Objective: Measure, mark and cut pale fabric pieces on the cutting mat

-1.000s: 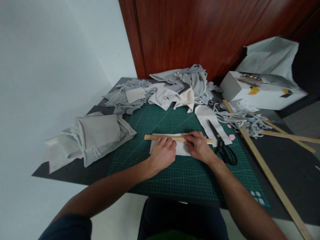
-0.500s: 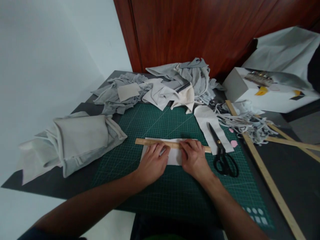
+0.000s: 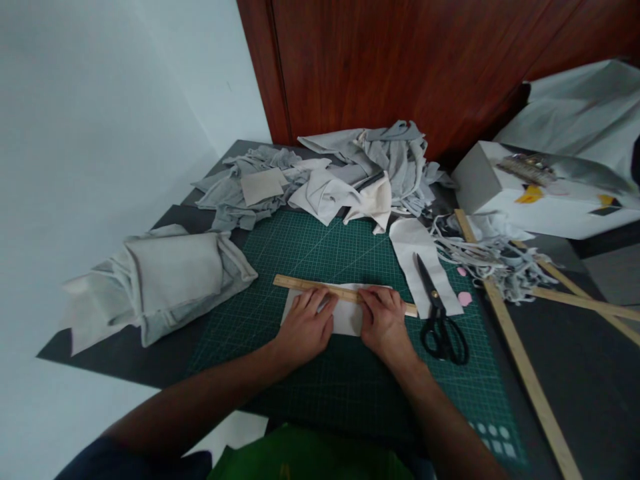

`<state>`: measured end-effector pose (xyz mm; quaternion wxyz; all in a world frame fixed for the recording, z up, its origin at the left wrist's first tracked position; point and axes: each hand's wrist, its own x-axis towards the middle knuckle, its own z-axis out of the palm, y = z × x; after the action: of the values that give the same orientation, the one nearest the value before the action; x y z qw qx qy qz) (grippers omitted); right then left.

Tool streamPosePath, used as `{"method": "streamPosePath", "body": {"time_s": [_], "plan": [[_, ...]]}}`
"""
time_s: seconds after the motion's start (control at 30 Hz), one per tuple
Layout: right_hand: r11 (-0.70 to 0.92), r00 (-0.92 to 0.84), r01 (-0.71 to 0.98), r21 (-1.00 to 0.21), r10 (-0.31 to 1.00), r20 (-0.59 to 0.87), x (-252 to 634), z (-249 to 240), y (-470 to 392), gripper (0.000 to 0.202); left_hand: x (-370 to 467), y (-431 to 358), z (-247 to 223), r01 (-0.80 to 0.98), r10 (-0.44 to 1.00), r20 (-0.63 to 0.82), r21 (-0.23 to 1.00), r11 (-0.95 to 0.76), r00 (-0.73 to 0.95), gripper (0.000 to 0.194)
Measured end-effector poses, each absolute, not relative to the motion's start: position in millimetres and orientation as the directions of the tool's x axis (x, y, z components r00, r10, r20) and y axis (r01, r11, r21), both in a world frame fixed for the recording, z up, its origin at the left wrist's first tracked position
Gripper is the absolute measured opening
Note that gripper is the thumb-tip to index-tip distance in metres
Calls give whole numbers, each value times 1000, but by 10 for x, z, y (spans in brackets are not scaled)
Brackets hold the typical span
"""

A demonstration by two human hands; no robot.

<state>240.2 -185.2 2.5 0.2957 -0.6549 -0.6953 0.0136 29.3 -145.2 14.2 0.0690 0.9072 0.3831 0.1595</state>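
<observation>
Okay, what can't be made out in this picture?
All in the head view:
Ruler markings: too small to read.
White sheet: partly hidden under the ruler, left hand and right hand.
Box: right end cut off by the picture's right edge.
Long stick: cut off by the bottom edge.

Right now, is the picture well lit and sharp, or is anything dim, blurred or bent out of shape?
Head view: dim light, the green gridded cutting mat darkening toward its near edge; head view again: slightly soft, marks on the thin pale wooden ruler too faint to read; also head view: the white rectangular box seems stretched toward the right edge.
</observation>
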Motion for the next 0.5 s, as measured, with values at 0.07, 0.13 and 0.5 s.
{"method": "streamPosePath", "body": {"time_s": [0.07, 0.13, 0.5], "plan": [[145, 22, 911, -387, 918, 395, 2409, 12, -1857, 38, 299, -1456, 144, 679, 719, 224, 237, -695, 657, 43], [152, 3, 922, -357, 916, 400, 2417, -8, -1863, 41, 303, -1466, 149, 686, 720, 218, 221, -694, 658, 43], [144, -14, 955, -259, 895, 446, 2509, -19, -1877, 40, 331, -1588, 126, 618, 618, 272, 98, -780, 737, 49]]}}
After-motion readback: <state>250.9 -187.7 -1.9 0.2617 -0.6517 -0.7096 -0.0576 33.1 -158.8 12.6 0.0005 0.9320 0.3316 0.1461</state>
